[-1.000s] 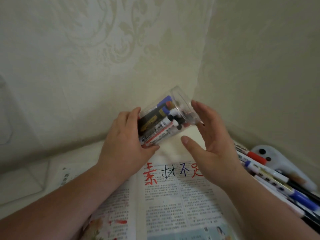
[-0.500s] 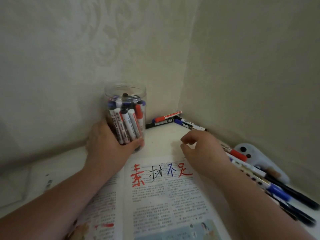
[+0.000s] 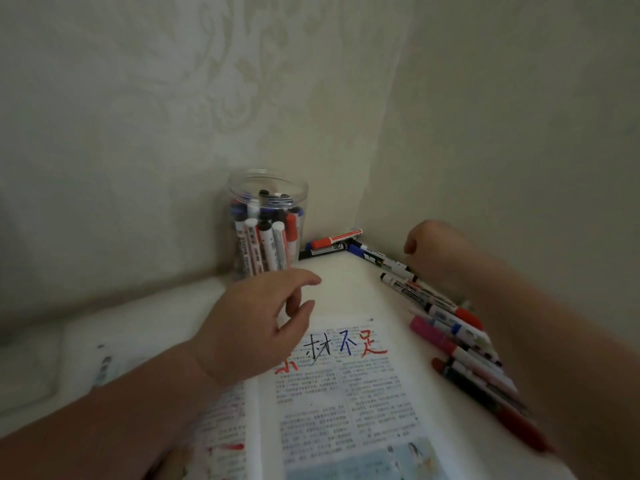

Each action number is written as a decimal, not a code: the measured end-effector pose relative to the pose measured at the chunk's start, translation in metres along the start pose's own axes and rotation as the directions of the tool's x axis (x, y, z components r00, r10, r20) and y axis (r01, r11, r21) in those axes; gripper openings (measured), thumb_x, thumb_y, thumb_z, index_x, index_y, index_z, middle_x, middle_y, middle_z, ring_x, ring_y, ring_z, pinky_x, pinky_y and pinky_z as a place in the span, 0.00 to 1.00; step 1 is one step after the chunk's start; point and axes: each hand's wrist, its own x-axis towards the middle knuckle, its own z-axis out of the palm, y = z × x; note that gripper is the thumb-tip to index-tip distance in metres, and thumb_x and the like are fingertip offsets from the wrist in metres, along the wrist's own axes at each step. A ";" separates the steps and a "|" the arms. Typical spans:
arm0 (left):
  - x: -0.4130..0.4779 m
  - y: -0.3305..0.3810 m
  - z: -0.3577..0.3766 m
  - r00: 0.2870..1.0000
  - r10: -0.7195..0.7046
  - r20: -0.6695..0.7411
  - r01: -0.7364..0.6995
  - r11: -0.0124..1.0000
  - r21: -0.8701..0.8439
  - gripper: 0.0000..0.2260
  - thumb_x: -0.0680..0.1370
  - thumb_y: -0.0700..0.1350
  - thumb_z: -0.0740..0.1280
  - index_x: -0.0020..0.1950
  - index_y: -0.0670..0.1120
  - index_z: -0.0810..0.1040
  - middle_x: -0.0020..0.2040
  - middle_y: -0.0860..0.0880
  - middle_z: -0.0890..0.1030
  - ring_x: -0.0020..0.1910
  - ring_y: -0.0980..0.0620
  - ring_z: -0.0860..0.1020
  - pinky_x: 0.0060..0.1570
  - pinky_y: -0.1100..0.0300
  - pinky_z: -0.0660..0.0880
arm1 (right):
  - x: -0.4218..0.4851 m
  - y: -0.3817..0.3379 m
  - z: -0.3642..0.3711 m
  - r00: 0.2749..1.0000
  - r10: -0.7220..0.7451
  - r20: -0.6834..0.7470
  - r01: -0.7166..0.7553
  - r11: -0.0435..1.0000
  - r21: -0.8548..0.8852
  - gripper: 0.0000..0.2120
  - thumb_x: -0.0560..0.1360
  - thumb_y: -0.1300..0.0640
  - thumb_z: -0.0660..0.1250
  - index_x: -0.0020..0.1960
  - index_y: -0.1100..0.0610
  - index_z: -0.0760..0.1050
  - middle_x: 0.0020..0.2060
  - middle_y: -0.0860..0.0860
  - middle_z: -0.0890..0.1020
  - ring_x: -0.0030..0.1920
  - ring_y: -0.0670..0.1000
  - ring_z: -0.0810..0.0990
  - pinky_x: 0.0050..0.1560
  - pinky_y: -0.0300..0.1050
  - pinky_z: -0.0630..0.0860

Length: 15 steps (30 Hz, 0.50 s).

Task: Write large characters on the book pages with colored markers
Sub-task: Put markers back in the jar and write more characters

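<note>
The left hand [image 3: 256, 323] hovers, fingers loosely spread. The right hand [image 3: 440, 251] is stretched forward, fingers curled under, mostly hidden.

jar [image 3: 267, 220] upright on table [image 3: 346, 278], near rear wall, left of wall corner. jar markers [image 3: 263, 244] stand inside it. corner markers [image 3: 332, 242] lie at wall base, just right of jar. open book [image 3: 346, 410] front centre on table. characters [image 3: 346, 346] along top of its right page. loose markers [image 3: 450, 327] in row along right wall, right of book. left hand [image 3: 252, 327] over book's top edge, before jar, apart from it. right hand [image 3: 440, 251] at far end of row, near right wall.
</note>
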 end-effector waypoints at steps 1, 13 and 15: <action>0.000 0.000 0.000 1.000 0.006 0.007 -0.006 1.000 -0.011 0.10 0.77 0.45 0.69 0.58 0.48 0.81 0.37 0.59 0.75 0.36 0.70 0.69 0.45 0.78 0.64 | 0.008 -0.001 0.004 1.000 -0.014 0.026 0.015 0.999 -0.052 0.07 0.75 0.62 0.69 0.52 0.58 0.83 0.49 0.55 0.85 0.48 0.55 0.83 0.50 0.47 0.81; 0.002 0.001 -0.001 0.999 0.023 -0.025 -0.024 0.999 -0.036 0.10 0.77 0.47 0.66 0.54 0.48 0.84 0.40 0.65 0.71 0.38 0.71 0.69 0.47 0.78 0.65 | 0.029 -0.015 0.015 0.987 -0.097 0.131 0.132 0.946 -0.295 0.07 0.71 0.57 0.71 0.49 0.56 0.80 0.43 0.53 0.81 0.43 0.55 0.81 0.43 0.45 0.79; 0.003 0.000 -0.001 0.999 0.013 -0.038 -0.014 0.999 -0.034 0.11 0.77 0.47 0.66 0.56 0.47 0.84 0.40 0.64 0.73 0.38 0.67 0.71 0.47 0.78 0.67 | 0.019 -0.016 -0.006 0.993 -0.104 0.049 0.111 0.974 -0.199 0.08 0.73 0.52 0.72 0.51 0.53 0.80 0.47 0.51 0.81 0.47 0.54 0.80 0.47 0.45 0.77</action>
